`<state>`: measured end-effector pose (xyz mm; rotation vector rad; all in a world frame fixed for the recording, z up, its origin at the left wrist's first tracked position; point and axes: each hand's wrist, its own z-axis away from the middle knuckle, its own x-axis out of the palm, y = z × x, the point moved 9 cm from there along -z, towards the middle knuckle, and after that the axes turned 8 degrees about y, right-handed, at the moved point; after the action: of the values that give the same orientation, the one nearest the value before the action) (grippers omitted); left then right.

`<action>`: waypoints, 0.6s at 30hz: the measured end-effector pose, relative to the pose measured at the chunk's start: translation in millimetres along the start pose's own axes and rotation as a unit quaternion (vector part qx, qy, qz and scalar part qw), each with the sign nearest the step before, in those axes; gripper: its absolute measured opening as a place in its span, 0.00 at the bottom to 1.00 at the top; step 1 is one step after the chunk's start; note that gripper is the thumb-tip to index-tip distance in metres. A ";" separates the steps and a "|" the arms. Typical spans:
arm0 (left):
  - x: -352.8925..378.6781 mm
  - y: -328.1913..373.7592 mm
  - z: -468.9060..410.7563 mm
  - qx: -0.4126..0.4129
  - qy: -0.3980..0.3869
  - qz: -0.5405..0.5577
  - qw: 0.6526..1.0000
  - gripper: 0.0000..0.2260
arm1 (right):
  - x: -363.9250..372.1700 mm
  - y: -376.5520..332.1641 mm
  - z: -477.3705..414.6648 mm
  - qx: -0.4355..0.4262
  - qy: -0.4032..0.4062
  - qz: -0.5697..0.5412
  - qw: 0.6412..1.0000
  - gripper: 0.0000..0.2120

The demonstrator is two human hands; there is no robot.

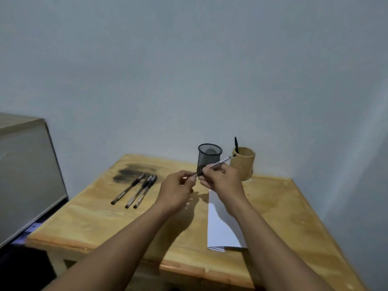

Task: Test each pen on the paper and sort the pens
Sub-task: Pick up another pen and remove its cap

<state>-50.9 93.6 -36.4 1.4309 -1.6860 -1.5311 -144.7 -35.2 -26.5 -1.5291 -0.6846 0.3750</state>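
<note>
Above the table's (pixel 84 223) bare middle, both hands, left (pixel 175 191) and right (pixel 221 181), pinch one pen (pixel 218 163), paper (pixel 220 229) below.

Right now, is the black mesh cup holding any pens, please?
No, the black mesh cup looks empty; one pen stands in the tan cup.

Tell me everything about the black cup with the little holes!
The black mesh cup looks like thin wire netting you can see through, round with an open top and narrowing downward. It stands upright at the back of the wooden table, beside the tan holder. The hands hide its base. Something grey shows inside, too blurry to name.
</note>
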 end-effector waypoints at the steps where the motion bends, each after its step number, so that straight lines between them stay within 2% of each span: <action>1: 5.9 0.9 -0.2 -0.013 -0.013 0.033 0.999 0.06 | -5.9 -1.5 2.7 0.011 0.001 -0.021 1.000 0.04; 8: 26.3 23.9 -11.0 -0.035 -0.075 0.125 0.989 0.06 | -29.8 -9.5 2.9 0.015 -0.004 -0.063 0.998 0.05; 13: 32.9 30.5 -14.4 -0.063 -0.107 0.188 0.974 0.06 | -37.6 -13.1 -2.8 0.019 0.005 -0.038 0.999 0.07; 18: 32.1 28.0 -23.3 -0.055 -0.131 0.160 0.977 0.07 | -37.2 -10.9 -5.5 0.000 0.010 -0.015 1.000 0.06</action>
<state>-53.5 50.6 -14.0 0.8793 -1.8415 -1.6499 -171.8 -63.0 -21.8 -1.5197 -0.6910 0.3361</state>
